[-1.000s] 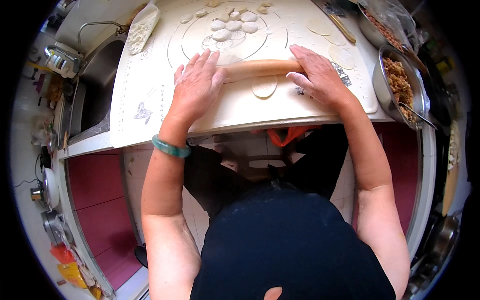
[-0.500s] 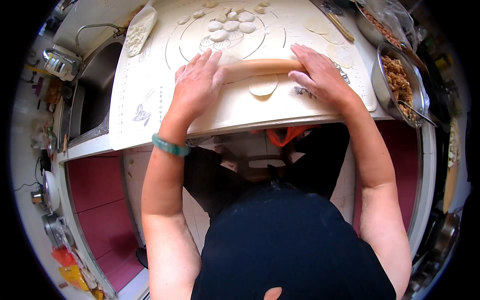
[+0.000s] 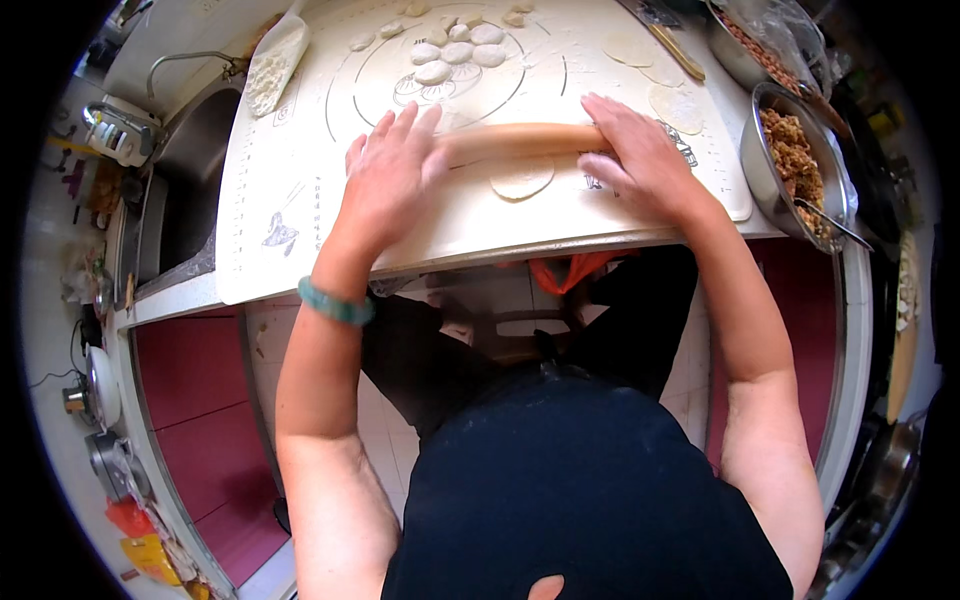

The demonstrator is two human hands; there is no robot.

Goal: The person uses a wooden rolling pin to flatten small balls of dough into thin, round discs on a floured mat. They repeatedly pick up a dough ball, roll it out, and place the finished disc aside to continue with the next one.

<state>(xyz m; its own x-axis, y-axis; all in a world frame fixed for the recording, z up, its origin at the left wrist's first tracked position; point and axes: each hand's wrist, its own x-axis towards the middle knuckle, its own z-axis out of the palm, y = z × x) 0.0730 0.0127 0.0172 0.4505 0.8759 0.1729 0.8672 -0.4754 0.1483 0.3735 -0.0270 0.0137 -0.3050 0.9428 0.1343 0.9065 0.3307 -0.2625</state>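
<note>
A wooden rolling pin [image 3: 515, 139] lies crosswise on the cream pastry mat [image 3: 450, 230]. My left hand [image 3: 393, 170] rests over its left end, fingers stretched forward and slightly blurred. Over the right end lies my right hand [image 3: 637, 158], flat, its thumb spread apart. Both hands are open, with palms down on the pin. A round dough wrapper [image 3: 523, 179] sits partly beneath the pin, its near part showing between my hands. Farther off, a cluster of floured dough pieces [image 3: 432, 73] lies on the mat. Several rolled wrappers [image 3: 676, 106] are spread beyond my right hand.
A scoop of flour [image 3: 275, 70] lies at the mat's far left, beside a sink [image 3: 190, 150]. At right stands a metal bowl of filling [image 3: 762, 160] with a spoon; another filled bowl [image 3: 728, 45] is behind it. A wooden-handled tool [image 3: 678, 52] lies at the far right.
The rolling pin and both hands have shifted slightly nearer to me. The wrapper under the pin has moved a little left and nearer.
</note>
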